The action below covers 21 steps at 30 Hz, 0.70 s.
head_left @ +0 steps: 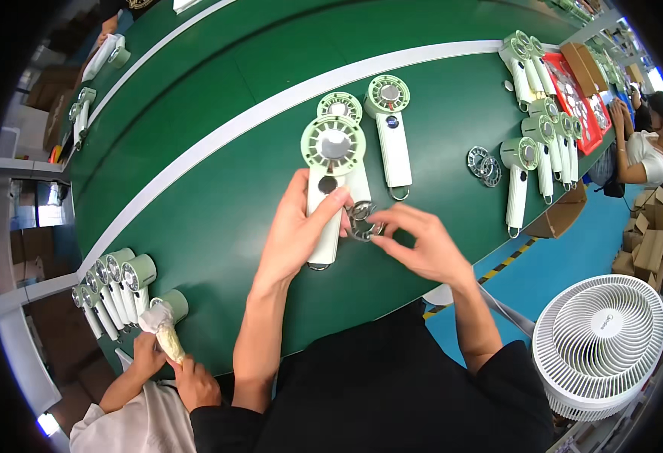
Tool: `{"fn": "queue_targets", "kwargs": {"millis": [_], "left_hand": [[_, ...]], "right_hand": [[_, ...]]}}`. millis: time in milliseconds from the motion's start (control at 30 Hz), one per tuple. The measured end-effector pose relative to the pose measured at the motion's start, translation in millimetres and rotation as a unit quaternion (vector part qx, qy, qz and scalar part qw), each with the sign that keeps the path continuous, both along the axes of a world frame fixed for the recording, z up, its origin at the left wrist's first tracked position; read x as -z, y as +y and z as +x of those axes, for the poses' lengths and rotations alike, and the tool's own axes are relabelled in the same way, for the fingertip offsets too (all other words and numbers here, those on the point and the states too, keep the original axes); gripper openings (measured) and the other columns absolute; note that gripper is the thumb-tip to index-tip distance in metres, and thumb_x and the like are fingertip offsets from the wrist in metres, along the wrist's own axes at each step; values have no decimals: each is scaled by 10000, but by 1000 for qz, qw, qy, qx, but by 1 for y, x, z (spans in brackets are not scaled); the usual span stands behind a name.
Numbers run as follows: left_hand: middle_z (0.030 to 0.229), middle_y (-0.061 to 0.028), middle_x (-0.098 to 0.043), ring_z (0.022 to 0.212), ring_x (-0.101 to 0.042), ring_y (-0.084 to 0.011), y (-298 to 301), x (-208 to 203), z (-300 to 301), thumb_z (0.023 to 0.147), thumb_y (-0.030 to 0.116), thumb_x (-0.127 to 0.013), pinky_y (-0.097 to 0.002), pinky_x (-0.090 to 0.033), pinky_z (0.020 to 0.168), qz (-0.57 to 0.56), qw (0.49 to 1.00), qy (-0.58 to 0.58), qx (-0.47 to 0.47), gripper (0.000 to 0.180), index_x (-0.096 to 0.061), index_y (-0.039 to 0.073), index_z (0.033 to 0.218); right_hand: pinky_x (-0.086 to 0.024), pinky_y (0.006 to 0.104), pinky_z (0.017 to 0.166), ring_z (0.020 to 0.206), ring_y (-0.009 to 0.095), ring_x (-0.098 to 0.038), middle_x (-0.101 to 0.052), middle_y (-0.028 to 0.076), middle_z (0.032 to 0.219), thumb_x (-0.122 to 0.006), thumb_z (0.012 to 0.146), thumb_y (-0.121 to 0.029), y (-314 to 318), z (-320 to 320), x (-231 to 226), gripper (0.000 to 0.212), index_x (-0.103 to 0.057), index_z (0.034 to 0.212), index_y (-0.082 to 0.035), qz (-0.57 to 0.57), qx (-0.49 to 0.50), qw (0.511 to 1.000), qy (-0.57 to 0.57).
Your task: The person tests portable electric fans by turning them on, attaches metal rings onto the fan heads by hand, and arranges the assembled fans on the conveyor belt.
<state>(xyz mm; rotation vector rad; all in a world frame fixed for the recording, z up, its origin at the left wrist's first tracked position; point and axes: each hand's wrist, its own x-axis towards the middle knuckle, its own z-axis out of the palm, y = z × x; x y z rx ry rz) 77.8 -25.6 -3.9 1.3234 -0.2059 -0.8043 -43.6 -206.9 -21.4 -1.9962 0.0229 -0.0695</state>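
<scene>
My left hand point(294, 226) is wrapped round the white handle of a handheld fan point(333, 145), whose round pale green head points up and away from me. Just right of that handle, my right hand point(414, 238) pinches a dark grey ring-shaped cover point(362, 221) between thumb and fingers; the left fingertips are close to it. Behind the held fan lies another handheld fan point(340, 108), partly hidden by it. A third handheld fan point(392, 136) rests to its right, with a wire loop at its handle end. Two loose ring covers point(484, 166) lie overlapping further right.
Several handheld fans point(547, 147) are grouped at the right by a red tray point(577, 106). More fans point(112, 287) line the table's left side, where a co-worker's hands point(177, 374) hold one. A white fan point(599, 347) stands at lower right. A pale strip point(286, 94) crosses the green table.
</scene>
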Motion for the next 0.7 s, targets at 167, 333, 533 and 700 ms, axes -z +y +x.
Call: {"fn": "queue_targets", "kwargs": {"millis": [167, 333, 533, 700], "left_hand": [[892, -64, -655, 684, -610, -81, -4, -6, -7, 983, 239, -657, -242, -514, 601, 30, 999, -24, 7, 330, -490, -5, 1129], [864, -51, -645, 667, -607, -92, -4, -11, -9, 979, 212, -654, -254, -513, 598, 60, 997, -31, 29, 308, -499, 0, 1140], [860, -39, -637, 665, -610, -85, -10, -17, -15, 960, 232, -675, -259, -498, 573, 86, 992, -54, 68, 337, -514, -9, 1131], [870, -42, -628, 666, -612, -87, -8, -22, -17, 962, 238, -672, -266, -500, 573, 89, 991, -57, 76, 345, -516, -14, 1140]], "right_hand": [[-475, 311, 598, 632, 155, -568, -611, 84, 777, -726, 881, -94, 13, 1, 0, 354, -664, 1228, -59, -83, 8, 995, 46], [-482, 307, 644, 668, 150, -565, -629, 64, 842, -772, 829, -86, -10, 14, -48, 453, -653, 1265, -68, -120, 109, 982, 100], [-464, 343, 993, 1194, 254, -588, -597, 133, 1306, -753, 803, -27, -15, 41, -70, 534, -610, 1317, -61, -132, 81, 975, -160], [-461, 367, 1029, 1285, 264, -546, -561, 129, 1391, -723, 841, -25, -17, 44, -66, 545, -575, 1364, -66, -40, 4, 994, -99]]}}
